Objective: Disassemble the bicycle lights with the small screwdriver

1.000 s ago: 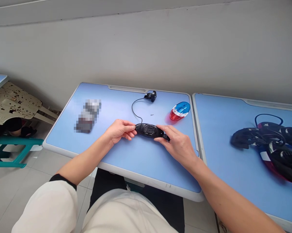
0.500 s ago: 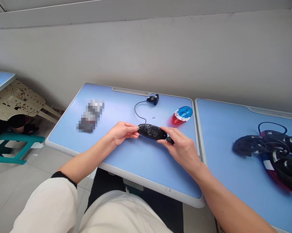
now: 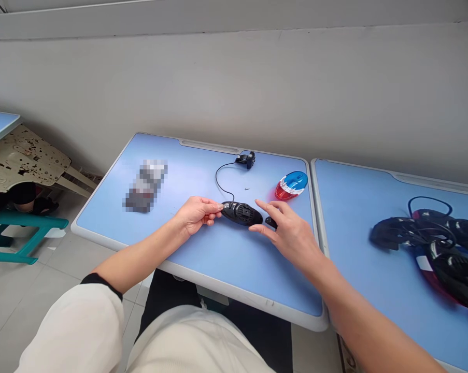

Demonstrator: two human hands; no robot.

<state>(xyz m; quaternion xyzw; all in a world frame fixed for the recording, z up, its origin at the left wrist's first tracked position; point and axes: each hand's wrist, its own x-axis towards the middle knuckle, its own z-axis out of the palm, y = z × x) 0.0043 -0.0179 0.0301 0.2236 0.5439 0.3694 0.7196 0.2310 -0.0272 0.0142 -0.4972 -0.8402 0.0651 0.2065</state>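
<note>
Now your left hand (image 3: 197,212) pinches the slotted black housing (image 3: 239,213), likely steadying it, while your half-open right hand (image 3: 294,231) holds a small black piece (image 3: 271,223).

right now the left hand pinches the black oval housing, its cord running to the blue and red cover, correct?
No, the head view shows the cord running to the black clamp; the left hand does pinch the black oval housing.
</note>
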